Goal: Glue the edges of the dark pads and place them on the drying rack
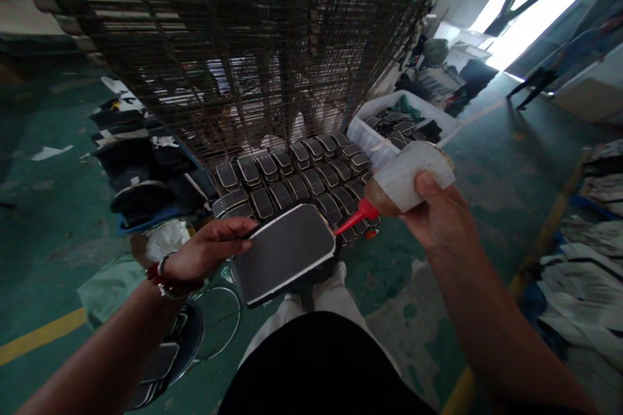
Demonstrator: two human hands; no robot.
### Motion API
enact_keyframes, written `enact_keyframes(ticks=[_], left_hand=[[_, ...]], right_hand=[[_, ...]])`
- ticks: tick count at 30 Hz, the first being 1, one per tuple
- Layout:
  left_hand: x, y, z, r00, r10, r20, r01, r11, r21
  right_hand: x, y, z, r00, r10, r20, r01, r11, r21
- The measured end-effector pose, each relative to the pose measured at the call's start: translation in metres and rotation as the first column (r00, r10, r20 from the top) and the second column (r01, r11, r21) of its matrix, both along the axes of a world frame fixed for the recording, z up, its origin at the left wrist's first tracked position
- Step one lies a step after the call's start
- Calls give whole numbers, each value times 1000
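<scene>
Green floor point(399, 292), hand point(433, 207) tilting bottle point(411, 178)

This was a workshop or factory floor. The green floor point(389, 272) was worn and patched, with yellow lines point(43, 335) painted across it. A tall rack point(253, 45) of wire shelves stood over rows of identical dark pads point(294, 187). A white bin point(372, 136) held more such pieces, dark bundles point(131, 149) lay in piles on the floor, and bright daylight came in at a large opening point(530, 19).
</scene>
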State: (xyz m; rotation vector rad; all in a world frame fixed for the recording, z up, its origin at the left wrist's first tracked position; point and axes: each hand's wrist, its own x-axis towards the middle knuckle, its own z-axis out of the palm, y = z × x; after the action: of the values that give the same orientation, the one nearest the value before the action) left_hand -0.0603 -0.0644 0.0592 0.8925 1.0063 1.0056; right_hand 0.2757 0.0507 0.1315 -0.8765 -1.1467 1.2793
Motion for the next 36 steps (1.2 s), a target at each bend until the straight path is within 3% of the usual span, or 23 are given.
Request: enact_keyframes(ticks=[16,21,28,36], left_hand=[[9,-1,-10,975,157,159,-151,987,-50],[16,-4,-13,952,189,240,-171,981,-92],[24,-9,-9,938,229,262,-202,971,-128],[25,-12,-14,916,244,318,-202,966,-159]], right_hand=[[-19,-15,-23,964,-162,-213,132,980,-146],[-27,-11,-23,936,-209,-281,180,975,-127],[-34,-18,-26,946,-223,-234,202,973,-111],[-37,-35,-35,984,-135,-117,129,990,-61]])
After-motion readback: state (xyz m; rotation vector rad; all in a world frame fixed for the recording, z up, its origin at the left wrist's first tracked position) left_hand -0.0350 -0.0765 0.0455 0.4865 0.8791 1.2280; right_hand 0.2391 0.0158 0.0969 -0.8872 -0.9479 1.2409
